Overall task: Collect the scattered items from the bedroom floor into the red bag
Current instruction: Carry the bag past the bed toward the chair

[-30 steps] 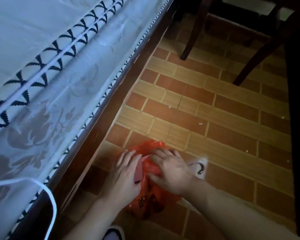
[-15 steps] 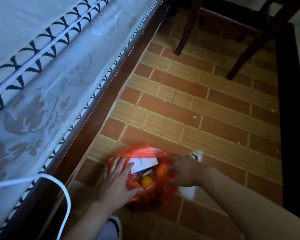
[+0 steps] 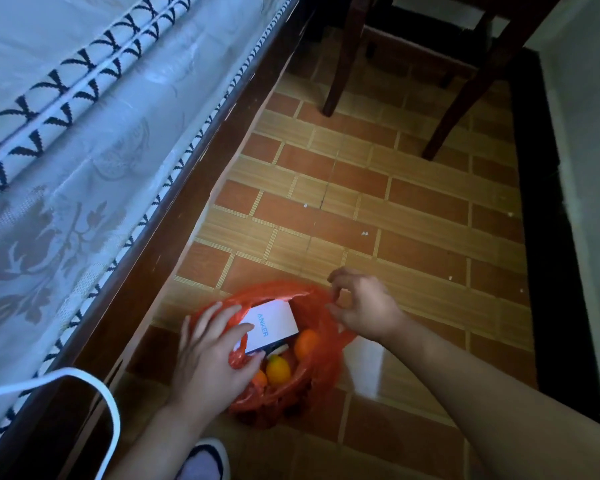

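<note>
We have the red bag (image 3: 312, 382) on the floor (image 3: 395, 209) between our hands, just beside the bed frame (image 3: 174, 216). Our left hand (image 3: 212, 355) rests on the near-left rim, thumb and fingers pinching a gathered fold of plastic and holding the mouth wide. Our right hand (image 3: 364, 306) sits at the far-right rim, fingers loosely curled; we cannot tell whether it pinches the thin edge or holds nothing. Inside, just right of our left hand, a white box (image 3: 274, 323) lies tilted over some orange fruits (image 3: 305, 342), and something small shows under the box. To do this well, we should keep the mouth stretched with our left hand, settle the box flat so it does not tip out, then check the floor ahead of our hands for anything left.
</note>
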Tool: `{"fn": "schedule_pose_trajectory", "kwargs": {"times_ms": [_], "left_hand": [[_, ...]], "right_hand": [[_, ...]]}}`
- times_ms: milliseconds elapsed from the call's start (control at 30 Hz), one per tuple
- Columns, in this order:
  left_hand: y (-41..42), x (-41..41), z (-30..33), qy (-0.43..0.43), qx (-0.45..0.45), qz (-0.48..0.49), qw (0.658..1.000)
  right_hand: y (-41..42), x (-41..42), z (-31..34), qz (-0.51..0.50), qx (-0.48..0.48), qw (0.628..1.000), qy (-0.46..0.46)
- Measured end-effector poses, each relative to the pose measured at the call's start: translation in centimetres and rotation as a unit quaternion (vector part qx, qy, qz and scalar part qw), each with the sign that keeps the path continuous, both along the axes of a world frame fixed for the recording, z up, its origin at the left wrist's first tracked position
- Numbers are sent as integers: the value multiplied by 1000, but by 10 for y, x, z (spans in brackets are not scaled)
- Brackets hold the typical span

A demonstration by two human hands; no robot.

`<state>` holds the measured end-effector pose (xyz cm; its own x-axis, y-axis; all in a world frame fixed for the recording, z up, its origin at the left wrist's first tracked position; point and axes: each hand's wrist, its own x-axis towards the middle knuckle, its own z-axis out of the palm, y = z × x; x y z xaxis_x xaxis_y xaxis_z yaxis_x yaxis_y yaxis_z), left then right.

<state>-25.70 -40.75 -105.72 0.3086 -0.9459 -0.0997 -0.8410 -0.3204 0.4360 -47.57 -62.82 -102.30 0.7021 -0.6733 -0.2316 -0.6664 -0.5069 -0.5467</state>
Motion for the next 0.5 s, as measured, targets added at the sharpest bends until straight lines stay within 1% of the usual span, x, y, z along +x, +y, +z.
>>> {"fn": "schedule_pose_trajectory", "kwargs": {"times_ms": [100, 167, 233, 267, 300, 367, 400, 433, 500], "left_hand": [[-14, 3, 16, -2, -44, 13, 999], [-22, 1, 21, 18, -68, 5, 997], [-27, -4, 22, 41, -88, -5, 995], [-28, -6, 21, 49, -92, -7, 995], [-28, -7, 21, 54, -90, -4, 994], [-28, -7, 20, 55, -91, -7, 994], [-28, -6, 21, 56, -94, -11, 994], [-30, -6, 22, 59, -98, -14, 993], [-33, -7, 23, 68, -107, -12, 992]], "right_hand": [[-9, -5, 15, -88, -34, 994, -62], [-16, -13, 13, -144, -33, 985, -88], [-21, -27, 1, -199, -10, 978, -68], [-23, -36, -8, -209, 7, 977, -29], [-24, -46, -16, -199, 21, 979, 33], [-25, -65, -32, -119, 18, 976, 182], [-24, -71, -40, -73, 13, 969, 237], [-22, -75, -47, -37, 9, 963, 268], [-18, -75, -61, 1, 2, 959, 283]]}}
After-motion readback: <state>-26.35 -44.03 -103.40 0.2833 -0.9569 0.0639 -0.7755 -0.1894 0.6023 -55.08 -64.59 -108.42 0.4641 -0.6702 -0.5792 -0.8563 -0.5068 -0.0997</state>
